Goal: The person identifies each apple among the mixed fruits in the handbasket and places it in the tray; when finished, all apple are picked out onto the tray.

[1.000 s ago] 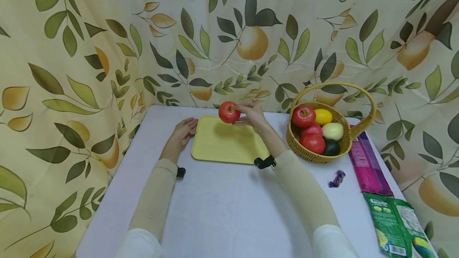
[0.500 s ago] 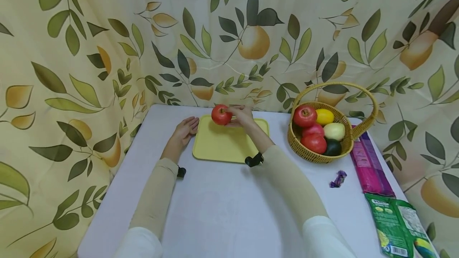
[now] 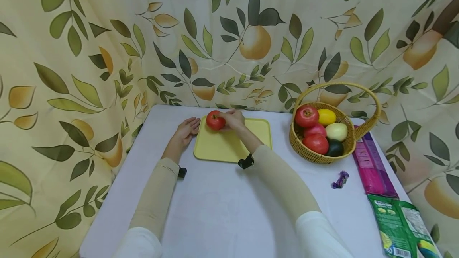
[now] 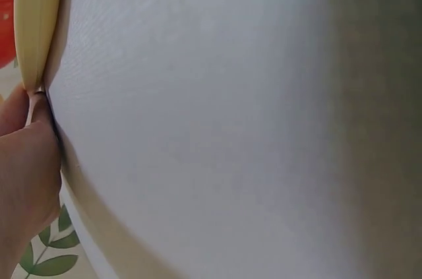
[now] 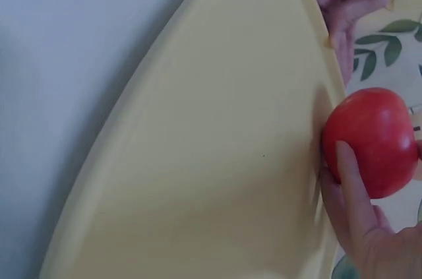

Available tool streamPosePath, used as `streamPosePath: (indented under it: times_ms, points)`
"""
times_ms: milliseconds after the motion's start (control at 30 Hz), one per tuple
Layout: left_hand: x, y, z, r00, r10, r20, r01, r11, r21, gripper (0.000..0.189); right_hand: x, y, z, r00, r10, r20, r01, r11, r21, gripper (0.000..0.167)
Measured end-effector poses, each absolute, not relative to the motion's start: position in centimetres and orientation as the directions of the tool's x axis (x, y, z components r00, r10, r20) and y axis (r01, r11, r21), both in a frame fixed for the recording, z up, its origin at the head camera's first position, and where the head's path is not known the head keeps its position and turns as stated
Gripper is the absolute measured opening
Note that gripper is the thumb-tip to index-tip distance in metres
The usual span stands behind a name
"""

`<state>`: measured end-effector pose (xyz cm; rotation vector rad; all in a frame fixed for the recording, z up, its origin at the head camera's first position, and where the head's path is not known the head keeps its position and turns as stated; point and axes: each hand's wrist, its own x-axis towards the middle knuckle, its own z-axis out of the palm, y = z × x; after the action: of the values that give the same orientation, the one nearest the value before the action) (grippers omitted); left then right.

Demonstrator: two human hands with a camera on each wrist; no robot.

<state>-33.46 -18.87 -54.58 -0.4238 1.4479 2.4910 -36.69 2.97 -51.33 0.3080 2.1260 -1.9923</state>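
A round red tomato (image 3: 215,120) is over the far left corner of a yellow tray (image 3: 229,146). My right hand (image 3: 233,120) holds it from its right side, with a finger (image 5: 353,183) along the tomato's underside in the right wrist view. Whether the tomato touches the tray I cannot tell. My left hand (image 3: 187,129) lies at the tray's left edge, its fingers extended and touching the rim. In the left wrist view the left hand (image 4: 30,167) meets the end of the tray (image 4: 36,22).
A wicker basket (image 3: 305,152) at the back right holds several fruits and vegetables, red, yellow, pale and dark. A small purple wrapped candy (image 3: 340,179) lies before it. Pink (image 3: 374,166) and green packages (image 3: 401,226) line the right edge of the white table (image 3: 229,210).
My right hand has carried the tomato leftward and lower, from above the tray's middle back to its far left corner. The left hand has stayed at the tray's edge.
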Motion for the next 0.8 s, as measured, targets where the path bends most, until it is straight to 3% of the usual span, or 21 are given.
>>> streamPosePath:
  times_ms: [133, 367, 800]
  points:
    - [-33.5, -18.8, -54.5, -0.933, 0.056, -0.356, -0.336, -0.496, 0.801, 0.086, -36.3, 2.9, -51.1, -0.958, 0.008, -0.288, 0.287, 0.11, -0.952, 0.047]
    - [-33.5, -18.4, -54.5, -0.93, 0.079, -0.359, -0.35, -0.489, 0.799, 0.085, -35.8, 3.9, -50.9, -0.942, -0.036, -0.333, 0.333, 0.001, -0.943, 0.049]
    - [-33.6, -19.1, -54.7, -0.931, 0.078, -0.356, -0.348, -0.481, 0.805, 0.086, -34.2, 6.5, -46.9, -0.983, -0.091, -0.157, 0.153, 0.046, -0.987, 0.043]
